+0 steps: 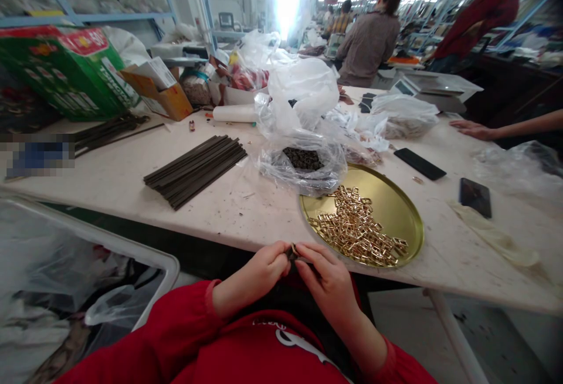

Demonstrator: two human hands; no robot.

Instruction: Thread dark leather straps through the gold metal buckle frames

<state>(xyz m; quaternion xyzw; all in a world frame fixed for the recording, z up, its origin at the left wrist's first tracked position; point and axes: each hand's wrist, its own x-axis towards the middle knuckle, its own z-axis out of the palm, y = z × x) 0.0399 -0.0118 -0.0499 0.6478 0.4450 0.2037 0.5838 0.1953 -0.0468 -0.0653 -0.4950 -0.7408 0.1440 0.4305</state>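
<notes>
My left hand (271, 262) and my right hand (324, 271) meet at the table's front edge, above my lap. Both are closed, fingertips pinching a small dark strap piece (291, 250) that has a gold glint on it, perhaps a buckle; the fingers hide most of it. Right of my hands, a round gold tray (398, 196) holds a heap of small gold metal buckles (356, 228). Behind the tray an open clear plastic bag (275, 164) contains many small dark pieces (303, 158). A bundle of dark flat strips (196, 170) lies to the left on the table.
A white roll (233, 114), a green box (74, 73) and an orange carton (165, 97) stand at the back left. On the right lie a black flat case (420, 164) and a phone (475, 196). Another person's hand (475, 130) rests on the table. A white bin (169, 264) stands at lower left.
</notes>
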